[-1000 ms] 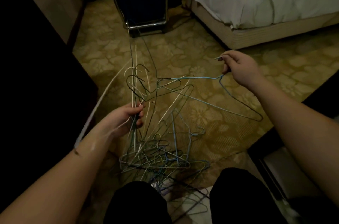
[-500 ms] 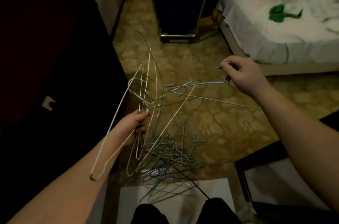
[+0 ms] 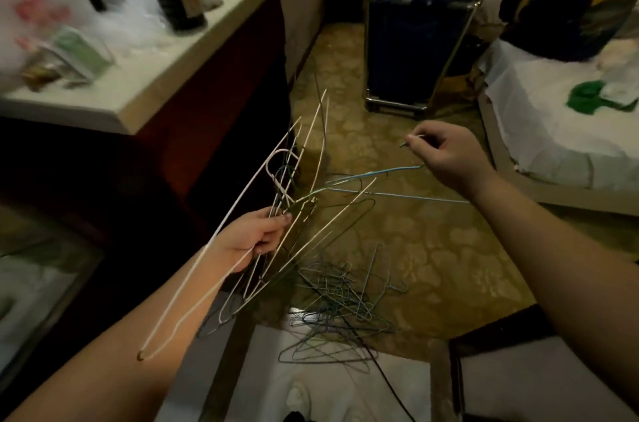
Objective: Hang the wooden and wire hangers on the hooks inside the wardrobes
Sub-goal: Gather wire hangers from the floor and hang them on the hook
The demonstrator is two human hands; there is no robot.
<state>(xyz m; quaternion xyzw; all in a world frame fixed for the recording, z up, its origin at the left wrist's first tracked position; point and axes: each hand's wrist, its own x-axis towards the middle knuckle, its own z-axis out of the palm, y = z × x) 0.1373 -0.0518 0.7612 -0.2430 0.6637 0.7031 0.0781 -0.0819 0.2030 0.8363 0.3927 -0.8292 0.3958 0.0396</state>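
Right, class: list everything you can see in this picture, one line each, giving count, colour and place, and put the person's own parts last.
bunch of wire hangers: several, mostly white, in the left hand
blue wire hanger: one, held by the right hand
hanger pile: many, blue and grey, tangled on the floor
laundry cart: one, dark blue, far on the carpet
bed: one, white sheet, right
green cloth: one, on the bed
counter: one, pale top, left
left hand: grips the bunch
right hand: pinches the hook

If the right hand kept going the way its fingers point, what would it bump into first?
Probably nothing nearby: the right hand points left over bare carpet; the dark cabinet lies beyond, though depth is unclear.
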